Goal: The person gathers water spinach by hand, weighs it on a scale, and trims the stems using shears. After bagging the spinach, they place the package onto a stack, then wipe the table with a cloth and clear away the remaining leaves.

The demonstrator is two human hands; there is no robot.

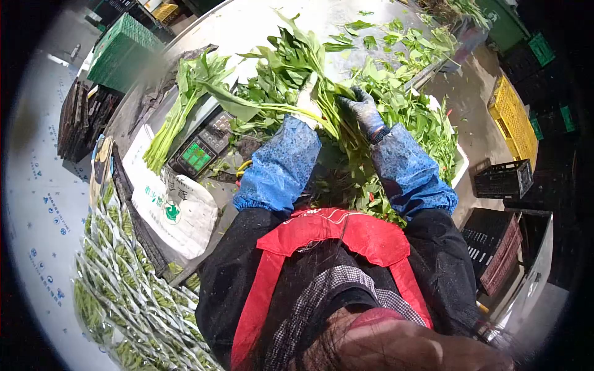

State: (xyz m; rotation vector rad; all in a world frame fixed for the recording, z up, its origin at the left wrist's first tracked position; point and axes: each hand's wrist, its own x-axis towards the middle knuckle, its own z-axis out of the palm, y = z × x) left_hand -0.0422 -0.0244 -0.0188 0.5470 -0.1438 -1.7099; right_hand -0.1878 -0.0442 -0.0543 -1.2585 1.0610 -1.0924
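Near the middle of the table, my left hand (pixel 307 106), in a whitish glove, is closed around a bunch of long-stemmed leafy greens (pixel 297 55). Its leaves point away from me and the stems come back toward my body. Just to the right, my right hand (pixel 364 112), in a grey glove, has its fingers curled against stems at the bunch's side; its fingertips are partly hidden by leaves. Another bunch of greens (pixel 176 114) lies to the left, over a digital scale (pixel 201 148) with a lit green display.
Loose greens (pixel 421 123) are heaped at my right, with scattered leaves farther back on the metal table (pixel 241 21). A printed white bag (pixel 179 216) lies left. Packed bagged greens (pixel 130 297) fill the lower left. Yellow (pixel 513 123) and black crates (pixel 504 179) stand right; a green crate (pixel 124 52) stands left.
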